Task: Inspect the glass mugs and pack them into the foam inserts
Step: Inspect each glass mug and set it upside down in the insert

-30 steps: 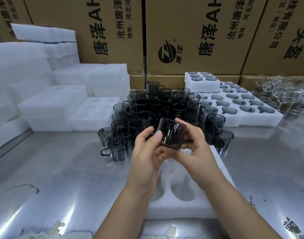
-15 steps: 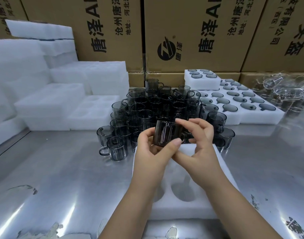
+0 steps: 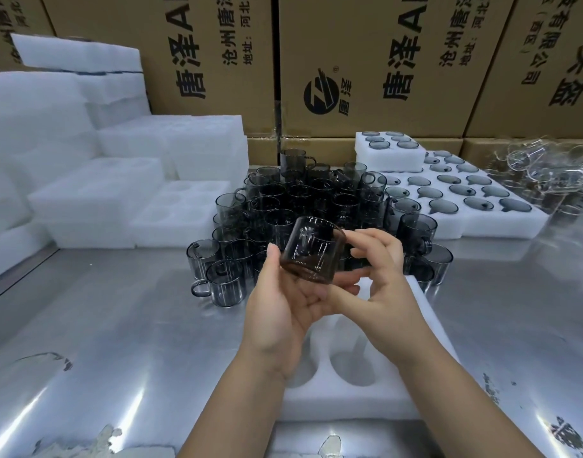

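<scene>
Mug (image 3: pixel 311 251), newly tilted, above foam insert (image 3: pixel 349 403)

left hand (image 3: pixel 283 314) cupped, right hand (image 3: pixel 384 292) pinching

The mug (image 3: pixel 311 249) has been turned from lying on its side to a nearer upright tilt at the frame's middle. The left hand (image 3: pixel 283 305) has slid its thumb from the mug's front to its left edge. The right hand (image 3: pixel 382 285) has shifted its fingers from the top to the right side.
</scene>
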